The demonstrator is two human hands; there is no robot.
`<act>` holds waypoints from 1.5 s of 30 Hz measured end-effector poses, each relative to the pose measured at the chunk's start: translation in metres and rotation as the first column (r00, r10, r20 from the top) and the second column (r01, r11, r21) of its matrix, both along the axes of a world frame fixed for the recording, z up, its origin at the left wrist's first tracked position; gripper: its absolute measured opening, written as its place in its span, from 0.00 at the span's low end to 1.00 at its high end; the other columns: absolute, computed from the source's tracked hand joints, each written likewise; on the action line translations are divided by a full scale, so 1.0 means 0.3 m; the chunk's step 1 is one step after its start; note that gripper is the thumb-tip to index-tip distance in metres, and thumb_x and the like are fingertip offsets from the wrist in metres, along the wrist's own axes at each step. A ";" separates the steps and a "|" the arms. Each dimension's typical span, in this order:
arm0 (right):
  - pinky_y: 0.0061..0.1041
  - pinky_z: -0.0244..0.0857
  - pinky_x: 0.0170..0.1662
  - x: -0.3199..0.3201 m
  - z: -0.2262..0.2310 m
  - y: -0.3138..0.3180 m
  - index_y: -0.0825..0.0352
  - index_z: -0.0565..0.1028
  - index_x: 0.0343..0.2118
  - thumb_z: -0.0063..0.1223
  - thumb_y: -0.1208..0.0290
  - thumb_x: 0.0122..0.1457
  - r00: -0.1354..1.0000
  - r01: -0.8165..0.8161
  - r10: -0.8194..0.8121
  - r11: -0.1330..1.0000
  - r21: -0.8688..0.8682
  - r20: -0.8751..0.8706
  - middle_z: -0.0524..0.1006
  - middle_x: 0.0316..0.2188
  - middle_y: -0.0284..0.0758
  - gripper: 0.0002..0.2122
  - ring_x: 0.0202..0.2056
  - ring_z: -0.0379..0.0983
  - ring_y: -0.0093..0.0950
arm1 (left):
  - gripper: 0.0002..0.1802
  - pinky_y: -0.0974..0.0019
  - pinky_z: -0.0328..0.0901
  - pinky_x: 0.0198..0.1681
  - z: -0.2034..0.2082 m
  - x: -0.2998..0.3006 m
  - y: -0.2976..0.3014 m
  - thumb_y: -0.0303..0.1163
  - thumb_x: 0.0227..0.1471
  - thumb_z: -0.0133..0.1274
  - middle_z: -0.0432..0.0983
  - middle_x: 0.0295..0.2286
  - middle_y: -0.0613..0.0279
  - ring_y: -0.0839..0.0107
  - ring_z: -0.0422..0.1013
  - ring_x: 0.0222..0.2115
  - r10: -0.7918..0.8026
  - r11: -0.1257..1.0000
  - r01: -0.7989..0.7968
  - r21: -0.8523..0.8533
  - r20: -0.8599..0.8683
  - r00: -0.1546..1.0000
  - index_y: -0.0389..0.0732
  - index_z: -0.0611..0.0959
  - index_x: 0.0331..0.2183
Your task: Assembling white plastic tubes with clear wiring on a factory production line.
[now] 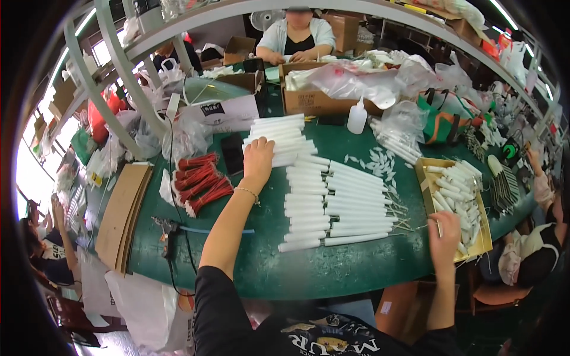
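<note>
My left hand [259, 161] lies over a stack of plain white tubes [279, 127], its fingers stretched across them. To its right, rows of white tubes [306, 204] lie end to end with a second column of white tubes [359, 216], which have thin wires at their right ends. My right hand [444, 234] is closed at the left edge of a yellow box [427, 190] holding short white candle-like pieces [460, 196]. A thin strand shows by its fingertips, but what they pinch is too small to name. Small white flame-shaped pieces [380, 161] lie scattered beyond the rows.
Bundles of red wires [200, 183], a black phone [233, 153] and a glue gun [169, 238] lie on the left, near cardboard sheets [122, 213]. A white squeeze bottle [357, 117] stands before a cardboard box [314, 102]. Another person [295, 38] sits opposite.
</note>
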State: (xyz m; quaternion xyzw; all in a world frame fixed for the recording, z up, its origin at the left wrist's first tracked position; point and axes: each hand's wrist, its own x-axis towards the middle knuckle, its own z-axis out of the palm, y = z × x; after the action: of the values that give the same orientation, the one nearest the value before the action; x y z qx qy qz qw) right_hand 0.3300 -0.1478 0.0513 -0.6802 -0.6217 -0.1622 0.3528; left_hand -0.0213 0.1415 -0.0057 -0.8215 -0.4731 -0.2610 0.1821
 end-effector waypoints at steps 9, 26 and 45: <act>0.33 0.58 0.37 0.381 -0.065 -0.075 0.67 0.68 0.33 0.53 0.76 0.43 0.950 0.296 -0.248 0.910 -0.292 0.190 0.67 0.29 0.42 0.12 0.33 0.63 0.41 | 0.13 0.60 0.60 0.37 0.020 0.006 0.051 0.30 0.36 0.55 0.67 0.28 0.60 0.62 0.65 0.33 0.044 0.996 -0.046 -0.077 -0.025 0.999 0.42 0.72 0.29; 0.28 0.60 0.28 0.443 -0.010 -0.110 0.68 0.68 0.33 0.52 0.81 0.41 0.986 0.151 -0.168 0.879 -0.451 0.002 0.67 0.20 0.38 0.13 0.24 0.66 0.33 | 0.10 0.66 0.61 0.20 0.201 0.114 -0.539 0.31 0.52 0.41 0.69 0.18 0.61 0.72 0.66 0.17 0.035 0.442 0.751 -0.490 0.846 0.532 0.38 0.69 0.37; 0.13 0.58 0.27 0.517 0.117 -0.094 0.72 0.72 0.33 0.48 0.73 0.53 0.894 0.166 -0.215 0.974 -0.155 -0.394 0.71 0.20 0.28 0.08 0.24 0.65 0.15 | 0.13 0.80 0.56 0.14 0.067 0.235 -0.799 0.33 0.53 0.42 0.62 0.16 0.71 0.84 0.58 0.12 0.046 -0.199 0.654 -0.730 0.659 0.751 0.36 0.70 0.39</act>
State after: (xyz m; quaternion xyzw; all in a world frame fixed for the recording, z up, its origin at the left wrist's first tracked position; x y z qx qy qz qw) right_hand 0.4850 -0.1761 0.0863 -0.7761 -0.4733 -0.0136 0.4164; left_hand 0.0491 -0.0982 0.0145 -0.6741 -0.2980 -0.0518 -0.6738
